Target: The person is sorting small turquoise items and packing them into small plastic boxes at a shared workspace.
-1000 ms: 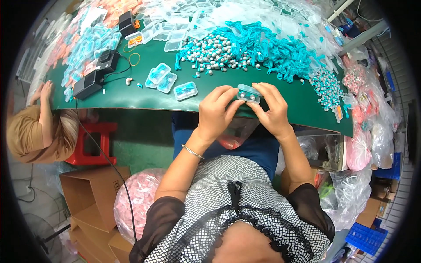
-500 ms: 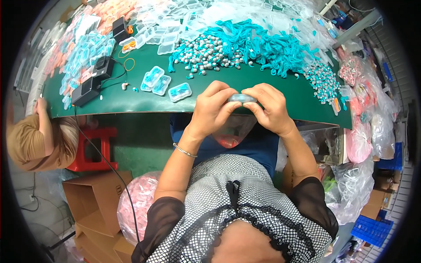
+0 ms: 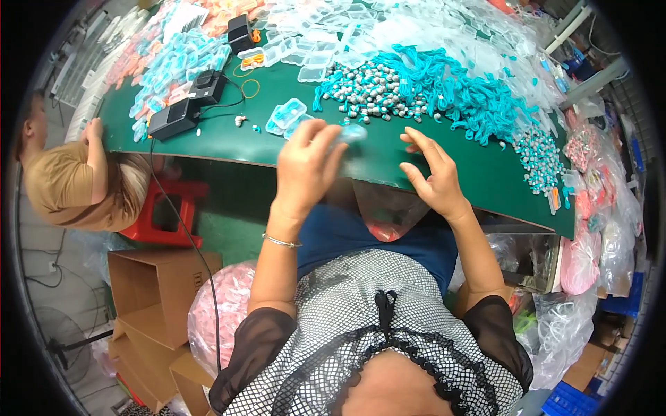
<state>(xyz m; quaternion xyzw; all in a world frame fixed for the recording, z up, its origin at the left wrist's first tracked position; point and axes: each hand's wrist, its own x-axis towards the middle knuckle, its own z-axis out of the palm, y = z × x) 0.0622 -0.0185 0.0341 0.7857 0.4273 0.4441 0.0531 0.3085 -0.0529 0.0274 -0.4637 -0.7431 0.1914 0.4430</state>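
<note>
My left hand [image 3: 309, 170] is raised over the front edge of the green table, fingers bent, with a small clear plastic case [image 3: 354, 133] at its fingertips. The case is smeared by motion and looks teal inside. To the right, my right hand [image 3: 436, 179] holds nothing; its thumb and fingers are apart. Beyond my left hand, clear cases [image 3: 286, 115] with teal contents lie together on the table, partly hidden by that hand. A heap of teal cords [image 3: 444, 87] and a pile of grey-and-teal earplugs [image 3: 371, 90] lie farther back.
Black boxes [image 3: 175, 119] with a cable stand at the left beside filled cases [image 3: 184, 59]. Empty clear cases [image 3: 305, 52] cover the back. A co-worker [image 3: 76, 184] sits far left by a red stool [image 3: 173, 215]. Cardboard boxes [image 3: 156, 295] stand at the lower left.
Both hands were together on the case; now they are apart. My right hand has let go and opened, while my left has carried the case forward over the table. The view has shifted.
</note>
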